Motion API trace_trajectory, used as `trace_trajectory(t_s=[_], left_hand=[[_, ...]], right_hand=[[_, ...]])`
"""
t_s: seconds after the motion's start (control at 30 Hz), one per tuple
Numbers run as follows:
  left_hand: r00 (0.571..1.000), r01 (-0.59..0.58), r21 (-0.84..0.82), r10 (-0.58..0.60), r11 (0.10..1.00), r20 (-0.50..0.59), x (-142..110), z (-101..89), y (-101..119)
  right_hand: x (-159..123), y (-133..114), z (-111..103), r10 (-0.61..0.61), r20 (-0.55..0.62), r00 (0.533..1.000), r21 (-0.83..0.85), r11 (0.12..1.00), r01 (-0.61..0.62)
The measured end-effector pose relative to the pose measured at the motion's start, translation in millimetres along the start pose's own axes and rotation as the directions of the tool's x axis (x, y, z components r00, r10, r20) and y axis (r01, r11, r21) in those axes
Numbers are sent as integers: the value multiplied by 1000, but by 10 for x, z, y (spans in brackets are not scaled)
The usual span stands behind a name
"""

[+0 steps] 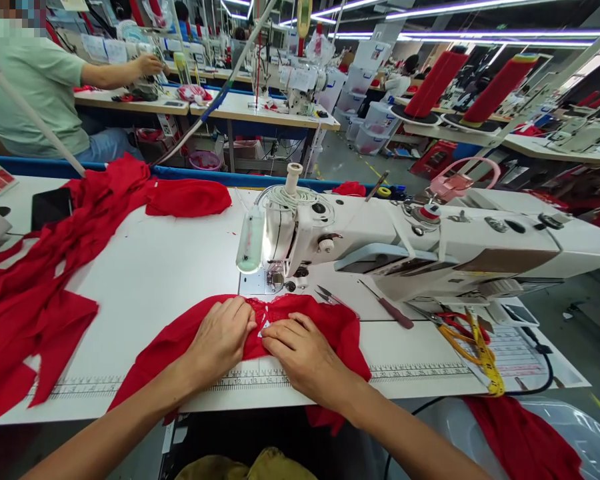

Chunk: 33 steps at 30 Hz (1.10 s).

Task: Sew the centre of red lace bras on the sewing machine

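A red fabric piece [330, 327] with a lace edge lies on the white table in front of the sewing machine [380, 240]. My left hand [223, 337] rests on its left part with fingers curled and pressing the cloth near the lace. My right hand [300, 350] lies on the right part, fingertips pinching the fabric beside a small white tag. Both hands meet just below the needle area [276, 280].
A heap of red fabric pieces [45, 293] covers the table's left side. Thread snips [330, 295], a seam tool [387, 307], scissors and a yellow tape measure [480, 347] lie right. A tablet [51, 207] sits far left. Another person [40, 87] works behind.
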State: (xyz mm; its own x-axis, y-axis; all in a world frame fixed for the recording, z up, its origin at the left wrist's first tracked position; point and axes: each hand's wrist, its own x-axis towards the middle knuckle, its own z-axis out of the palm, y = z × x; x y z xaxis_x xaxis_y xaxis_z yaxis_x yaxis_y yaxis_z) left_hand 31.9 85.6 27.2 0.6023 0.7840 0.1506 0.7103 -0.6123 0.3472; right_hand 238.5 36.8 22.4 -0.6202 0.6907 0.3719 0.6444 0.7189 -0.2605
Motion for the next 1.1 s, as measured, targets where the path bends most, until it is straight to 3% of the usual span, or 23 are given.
trace_trajectory(t_s=[0.57,0.87,1.1], left_hand=[[999,-4,-16,4,1000,48,24,-51,-8],[997,-48,54,45,997,57,24,-19,22],[997,-37,2,37,999,68,17,-20,14]], right_hand=[[23,13,-5,-39,4,999,-93,995,39],[3,10,33,-29,-9,1000,-108,994,28],[32,-16,20,-18,30,999,-141,990,22]])
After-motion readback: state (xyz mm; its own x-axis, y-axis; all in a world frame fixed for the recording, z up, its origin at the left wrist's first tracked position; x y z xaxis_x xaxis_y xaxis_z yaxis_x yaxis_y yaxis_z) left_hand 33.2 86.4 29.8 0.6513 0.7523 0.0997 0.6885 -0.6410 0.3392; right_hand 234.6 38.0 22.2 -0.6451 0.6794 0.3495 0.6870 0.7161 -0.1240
